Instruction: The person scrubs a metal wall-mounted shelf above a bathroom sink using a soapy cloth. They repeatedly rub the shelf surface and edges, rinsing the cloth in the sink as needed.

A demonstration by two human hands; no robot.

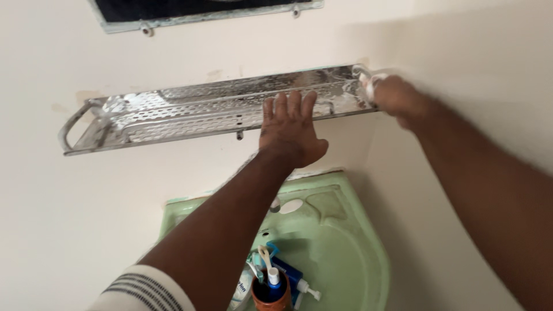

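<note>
While we looked down from the head camera, this is what we counted.
Hands: two, both ours. Our left hand [290,129] lay palm down on the front edge of the shelf, fingers straight and close together, thumb out to the side. Our right hand [393,95] was at the shelf's right end, fingers curled around a small white cloth [369,85]; motion blur kept us from telling how tightly.
Shelf: one shiny metal shelf [173,112] with rows of holes and a rounded rail at each end, fixed to the cream wall [69,230] above the basin.
Basin: one pale green basin [345,242], set in the corner below the shelf, its left part hidden behind our left forearm.
Cup: one brown cup [269,296], cut off by the bottom edge, standing in the basin.
Packages: a blue-and-white tube [274,279] stood upright in the cup; a white pump bottle [306,289] lay beside it; a white tube with blue print [242,288] sat to the cup's left, half hidden by our arm. We could not count the rest of the cluster.
Sleeve: one white sleeve with dark stripes [144,291] on our left arm, cut off at the frame's bottom.
Mirror: one dark pane in a pale frame [201,14], with only its lower strip showing at the top.
</note>
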